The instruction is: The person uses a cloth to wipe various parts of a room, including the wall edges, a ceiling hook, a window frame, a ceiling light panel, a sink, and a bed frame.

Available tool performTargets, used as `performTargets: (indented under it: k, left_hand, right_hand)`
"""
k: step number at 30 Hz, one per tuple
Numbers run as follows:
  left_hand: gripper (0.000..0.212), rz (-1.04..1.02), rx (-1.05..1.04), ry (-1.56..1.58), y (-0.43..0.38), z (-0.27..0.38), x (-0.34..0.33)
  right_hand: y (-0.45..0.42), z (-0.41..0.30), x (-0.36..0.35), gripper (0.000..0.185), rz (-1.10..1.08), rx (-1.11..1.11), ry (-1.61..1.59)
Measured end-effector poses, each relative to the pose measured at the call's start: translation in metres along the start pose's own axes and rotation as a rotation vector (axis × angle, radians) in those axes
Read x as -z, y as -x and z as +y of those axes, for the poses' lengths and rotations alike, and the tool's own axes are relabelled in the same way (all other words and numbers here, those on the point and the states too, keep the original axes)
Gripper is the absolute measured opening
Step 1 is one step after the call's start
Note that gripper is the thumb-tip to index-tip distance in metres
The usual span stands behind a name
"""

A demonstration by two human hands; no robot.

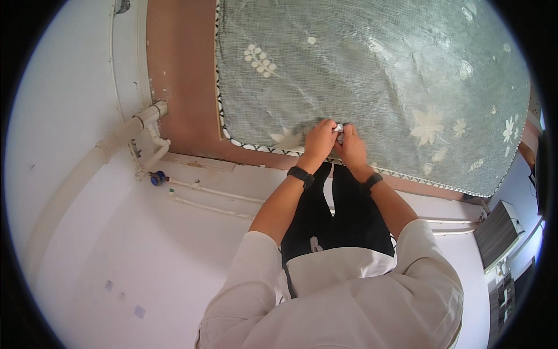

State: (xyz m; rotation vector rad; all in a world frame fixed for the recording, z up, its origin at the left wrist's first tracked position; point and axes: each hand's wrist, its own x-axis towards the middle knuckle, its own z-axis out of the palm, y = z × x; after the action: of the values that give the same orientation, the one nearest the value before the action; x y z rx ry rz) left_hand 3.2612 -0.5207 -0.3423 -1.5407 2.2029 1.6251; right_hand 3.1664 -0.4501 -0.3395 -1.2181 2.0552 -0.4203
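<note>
A small, crumpled silvery piece (339, 128), possibly foil, is pinched between my two hands. My left hand (320, 141) has its fingertips on the left side of it. From the other side, my right hand (352, 148) grips it with bent fingers, which hide much of its lower part. Both hands are close together over the front edge of a grey-green mat (348, 78) with pale leaf and flower patterns. Black-and-white trim (266, 148) runs along the mat's border. Each wrist wears a dark band.
A reddish-brown surface (183, 87) shows beside the mat. At left, a thick cream pipe (122, 135) meets thinner wall pipes (218, 190) and a blue valve (158, 178). A white wall (174, 261) lies behind my body. A grey panel (499, 235) stands far right.
</note>
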Motion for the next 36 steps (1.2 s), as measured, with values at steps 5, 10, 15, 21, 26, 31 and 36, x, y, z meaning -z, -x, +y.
performTargets:
  k: [5,10,15,21,26,31,36]
  left_hand:
    - [0.014,0.017,0.089,-0.071,0.009,-0.026,0.046]
    - [0.013,0.003,0.119,-0.041,0.009,-0.038,0.071]
    - [0.015,0.067,0.078,-0.050,0.010,-0.050,0.089]
    - [0.014,0.166,0.036,0.003,-0.005,-0.078,0.134]
    - [0.010,0.269,-0.038,-0.027,-0.028,-0.076,0.156]
    - [0.009,0.253,-0.068,-0.102,-0.049,-0.062,0.167]
    - [0.010,0.469,-0.032,-0.179,-0.049,-0.055,0.143]
  right_hand:
    - [-0.012,-0.039,-0.027,0.031,-0.157,-0.022,0.012]
    - [-0.023,-0.056,-0.041,0.027,-0.155,0.086,-0.140]
    - [-0.034,-0.083,-0.051,0.025,-0.177,0.016,-0.168]
    - [-0.061,-0.138,-0.075,0.017,0.009,-0.044,-0.286]
    - [-0.085,-0.149,-0.089,0.009,0.146,-0.112,-0.180]
    - [-0.108,-0.144,-0.085,0.011,0.146,0.015,-0.200]
    - [-0.108,-0.144,-0.072,0.019,0.073,0.056,-0.120]
